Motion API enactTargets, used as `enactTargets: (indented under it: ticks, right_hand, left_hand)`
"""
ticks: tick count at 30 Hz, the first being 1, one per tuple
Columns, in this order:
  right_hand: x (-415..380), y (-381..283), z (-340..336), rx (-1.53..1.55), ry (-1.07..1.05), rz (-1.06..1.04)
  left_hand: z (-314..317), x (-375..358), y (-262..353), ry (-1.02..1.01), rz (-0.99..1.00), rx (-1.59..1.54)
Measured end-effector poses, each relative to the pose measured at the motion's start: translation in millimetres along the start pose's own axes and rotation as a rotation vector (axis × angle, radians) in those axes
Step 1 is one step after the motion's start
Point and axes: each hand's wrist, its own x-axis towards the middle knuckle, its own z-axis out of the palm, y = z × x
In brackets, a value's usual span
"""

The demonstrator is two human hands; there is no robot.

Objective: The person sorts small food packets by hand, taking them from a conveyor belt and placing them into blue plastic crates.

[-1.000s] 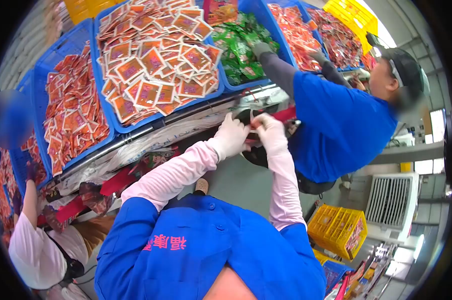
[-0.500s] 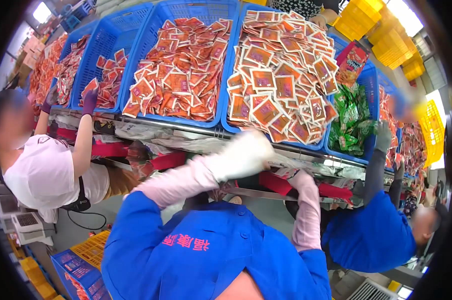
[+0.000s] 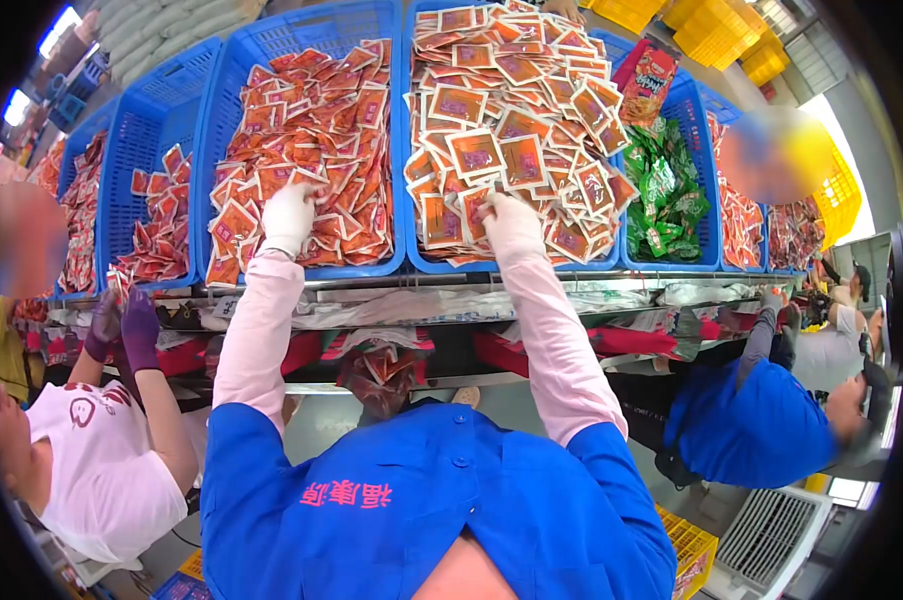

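Observation:
My left hand point(image 3: 290, 218), in a white glove, reaches into a blue crate and pinches at a sachet among the heaped orange-red sachets point(image 3: 302, 120); its fingertips partly hide what they grip. In the crate to the right, my right hand point(image 3: 513, 228), also white-gloved, has its fingers closed at the edge of an orange sachet point(image 3: 475, 210) with a white border. That sachet lies at the front of a taller heap of larger orange sachets point(image 3: 517, 75). Both forearms stretch over the metal rail point(image 3: 372, 282) in front of the crates.
Right of my crates stands a blue crate of green packets point(image 3: 662, 190), with a red printed bag point(image 3: 644, 80) at its back. A co-worker in a white shirt point(image 3: 97, 460) handles packets at left; another in blue point(image 3: 752, 425) works at right. A dark reddish bag point(image 3: 384, 380) hangs below the rail.
Both my hands have risen from the rail area into the crates, my left into the left one and my right into the right one. The view has shifted; the left co-worker's hands have left their crate.

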Motion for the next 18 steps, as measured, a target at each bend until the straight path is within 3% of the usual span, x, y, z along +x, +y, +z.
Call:
enactTargets:
  ticks: [1, 2, 3, 5, 6, 7, 9, 11, 13, 14, 15, 17, 18]
  right_hand:
    - [0.7, 6.2, -5.0, 0.223, -0.044, 0.074]
    - [-7.7, 2.0, -15.5, 0.395, 0.159, 0.049]
    - [-17.0, 1.6, -29.3, 0.582, 0.157, 0.100]
    - [-35.9, -6.5, -46.4, 1.252, 0.082, 0.156]
    - [-46.1, -1.9, -45.1, 1.372, 0.006, 0.262]
    - [-58.7, 5.8, -45.3, 1.485, -0.051, 0.377]
    - [-96.1, -9.8, -74.4, 2.078, -0.146, 0.530]
    - [-139.5, 30.2, -76.8, 1.969, -0.107, 0.226]
    - [-183.1, 75.8, -108.8, 1.643, 0.096, 0.334]
    - [-203.8, 73.5, -152.4, 1.744, 0.201, 0.307]
    - [-222.5, 120.1, -143.1, 1.579, 0.393, 0.366]
    - [-239.2, 164.8, -164.6, 1.375, 0.750, 0.325]
    - [-249.0, 201.4, -160.3, 1.240, 0.803, 0.353]
  left_hand:
    - [-8.1, -1.0, 6.8, 0.094, 0.071, -0.119]
    - [-12.9, -0.8, 19.2, 0.235, 0.166, -0.200]
    - [-16.8, -1.8, 33.4, 0.110, 0.131, -0.430]
    - [-56.7, -27.2, 113.8, -0.167, 0.045, -0.941]
    - [-56.0, -43.8, 150.6, -0.216, 0.043, -0.945]
    - [-28.5, -59.0, 174.4, -0.009, 0.326, -0.839]
    - [-25.4, -96.6, 245.6, -0.147, 0.540, -0.854]
    - [-17.5, -128.9, 293.6, -0.169, 0.618, -0.767]
    - [-9.9, -154.5, 333.4, -0.333, 0.693, -0.959]
    - [-9.3, -163.1, 355.4, -0.272, 0.802, -0.962]
    - [-8.4, -172.3, 376.5, -0.202, 0.900, -0.961]
    - [-4.6, -185.7, 423.0, -0.254, 1.013, -0.934]
    - [10.8, -191.5, 447.9, -0.251, 1.112, -0.854]
